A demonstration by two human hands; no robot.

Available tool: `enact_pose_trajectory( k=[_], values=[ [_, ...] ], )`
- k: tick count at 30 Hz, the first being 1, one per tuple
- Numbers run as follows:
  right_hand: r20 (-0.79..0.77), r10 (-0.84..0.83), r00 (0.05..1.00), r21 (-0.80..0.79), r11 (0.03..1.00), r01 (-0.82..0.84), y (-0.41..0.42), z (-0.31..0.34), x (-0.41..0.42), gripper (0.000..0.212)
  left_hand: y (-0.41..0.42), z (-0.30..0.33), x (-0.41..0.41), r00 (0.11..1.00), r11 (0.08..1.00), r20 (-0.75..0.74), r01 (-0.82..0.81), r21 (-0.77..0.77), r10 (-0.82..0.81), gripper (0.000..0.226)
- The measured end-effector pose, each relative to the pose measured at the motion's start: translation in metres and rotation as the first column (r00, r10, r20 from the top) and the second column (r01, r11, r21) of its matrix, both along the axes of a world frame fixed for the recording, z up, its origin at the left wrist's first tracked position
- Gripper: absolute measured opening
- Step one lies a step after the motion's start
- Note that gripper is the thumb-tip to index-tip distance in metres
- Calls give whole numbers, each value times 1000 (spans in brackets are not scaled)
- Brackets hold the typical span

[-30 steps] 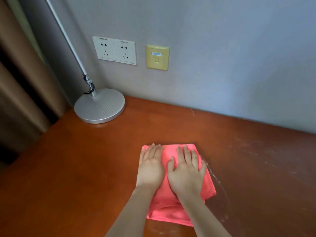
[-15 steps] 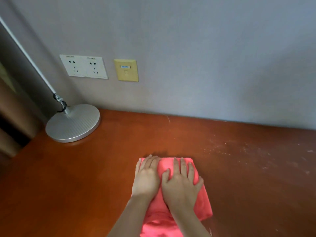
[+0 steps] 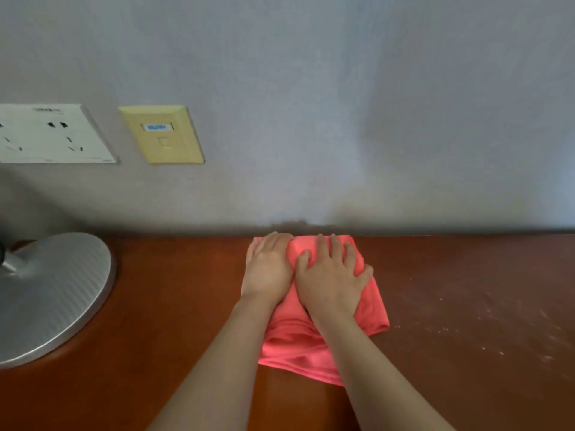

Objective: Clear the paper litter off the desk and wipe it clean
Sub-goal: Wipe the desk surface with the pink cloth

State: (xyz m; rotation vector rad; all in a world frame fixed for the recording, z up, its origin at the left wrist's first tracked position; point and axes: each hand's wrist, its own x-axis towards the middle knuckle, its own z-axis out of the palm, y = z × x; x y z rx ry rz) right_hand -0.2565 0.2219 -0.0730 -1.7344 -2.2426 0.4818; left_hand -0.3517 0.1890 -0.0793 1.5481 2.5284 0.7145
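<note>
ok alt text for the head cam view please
Both hands, left hand and right hand, press a pink cloth flat on a brown desk at the wall, dusty specks to its right, a silver lamp base left.

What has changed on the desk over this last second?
Both hands, left hand and right hand, pushed the pink cloth away across the desk until it met the wall. Nothing was let go: both palms press flat as before. The lamp base stayed put.
</note>
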Motion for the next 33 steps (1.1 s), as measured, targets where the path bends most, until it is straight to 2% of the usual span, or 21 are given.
enact_pose_trajectory(
  k=[6,11,16,20,24,33],
  values=[
    [33,-8,999,55,998,6,22,1,-10,54,25,1,-13,997,998,-48,54,-18,-55,36],
    [64,51,997,38,998,-54,2,2,9,56,2,0,2,999,999,-13,42,-33,-42,45],
    [74,74,995,25,997,-76,-41,5,46,55,-43,1,40,999,999,47,25,-33,-23,46],
    [60,99,993,23,995,-100,-85,4,87,55,-89,1,80,999,999,50,-5,-33,7,44],
    [55,118,991,90,988,-123,-132,2,132,53,-139,1,126,998,999,55,-36,-17,36,44],
    [76,171,982,58,983,-176,-226,-3,223,53,-240,1,222,994,995,61,-94,-33,96,43]
  ],
)
